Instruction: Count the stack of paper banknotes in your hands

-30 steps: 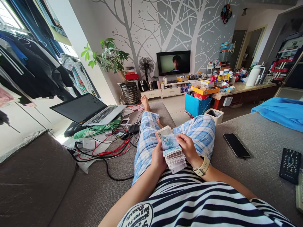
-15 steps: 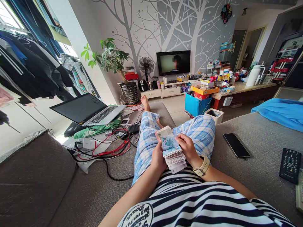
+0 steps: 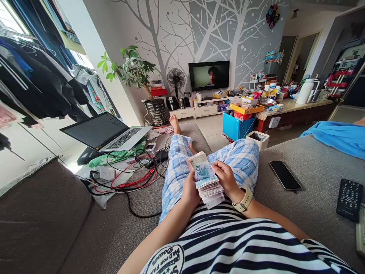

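Observation:
A folded stack of banknotes (image 3: 210, 192) rests over my lap, its lower ends fanned out toward my striped shirt. My left hand (image 3: 190, 189) is closed around the left side of the stack, thumb on top. With thumb and fingers my right hand (image 3: 224, 176) pinches the right edge of a blue banknote (image 3: 203, 172) marked 10. Behind it, paler and reddish notes stick up past my left fingers. A watch with a cream strap (image 3: 243, 199) is on my right wrist. How my left fingers lie under the stack is hidden.
A black phone (image 3: 284, 175) and a remote control (image 3: 350, 199) lie on the grey sofa to my right. Left of my legs are tangled cables (image 3: 139, 179) and an open laptop (image 3: 114, 133). A bin (image 3: 259, 140) stands beyond my knee.
My hands and the banknotes stay almost in place. At the far right, the blue cloth has shifted slightly and a bit of skin now shows behind it.

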Available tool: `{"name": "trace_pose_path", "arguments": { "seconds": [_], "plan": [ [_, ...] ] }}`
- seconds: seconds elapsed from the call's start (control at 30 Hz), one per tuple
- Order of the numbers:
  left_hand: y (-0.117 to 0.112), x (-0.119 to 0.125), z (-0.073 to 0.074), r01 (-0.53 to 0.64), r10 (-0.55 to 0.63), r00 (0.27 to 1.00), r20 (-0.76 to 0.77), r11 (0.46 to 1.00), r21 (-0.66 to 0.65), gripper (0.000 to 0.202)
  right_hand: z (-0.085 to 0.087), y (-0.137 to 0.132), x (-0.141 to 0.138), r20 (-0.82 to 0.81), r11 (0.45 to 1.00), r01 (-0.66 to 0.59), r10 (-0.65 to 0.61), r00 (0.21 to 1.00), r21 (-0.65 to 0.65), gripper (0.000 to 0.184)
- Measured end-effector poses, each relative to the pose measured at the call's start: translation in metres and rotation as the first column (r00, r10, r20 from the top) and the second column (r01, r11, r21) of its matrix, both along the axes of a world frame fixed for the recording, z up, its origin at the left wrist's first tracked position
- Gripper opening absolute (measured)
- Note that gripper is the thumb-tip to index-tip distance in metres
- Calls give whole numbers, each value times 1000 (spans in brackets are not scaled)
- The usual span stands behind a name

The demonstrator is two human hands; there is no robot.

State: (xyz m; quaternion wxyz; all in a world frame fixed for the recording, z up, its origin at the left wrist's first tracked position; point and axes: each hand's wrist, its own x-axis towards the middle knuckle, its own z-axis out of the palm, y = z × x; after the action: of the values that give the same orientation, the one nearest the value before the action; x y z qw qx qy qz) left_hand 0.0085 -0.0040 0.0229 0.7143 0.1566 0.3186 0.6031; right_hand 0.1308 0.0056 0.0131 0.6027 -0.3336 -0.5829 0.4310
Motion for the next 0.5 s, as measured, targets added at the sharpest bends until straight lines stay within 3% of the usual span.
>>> {"name": "trace_pose_path", "arguments": {
  "seconds": [0.5],
  "plan": [
    [1,1,1,15,-16,1000,13,998,57,18,3,-1,1,-4,1000,-5,5,1000,24,28]
  ]
}}
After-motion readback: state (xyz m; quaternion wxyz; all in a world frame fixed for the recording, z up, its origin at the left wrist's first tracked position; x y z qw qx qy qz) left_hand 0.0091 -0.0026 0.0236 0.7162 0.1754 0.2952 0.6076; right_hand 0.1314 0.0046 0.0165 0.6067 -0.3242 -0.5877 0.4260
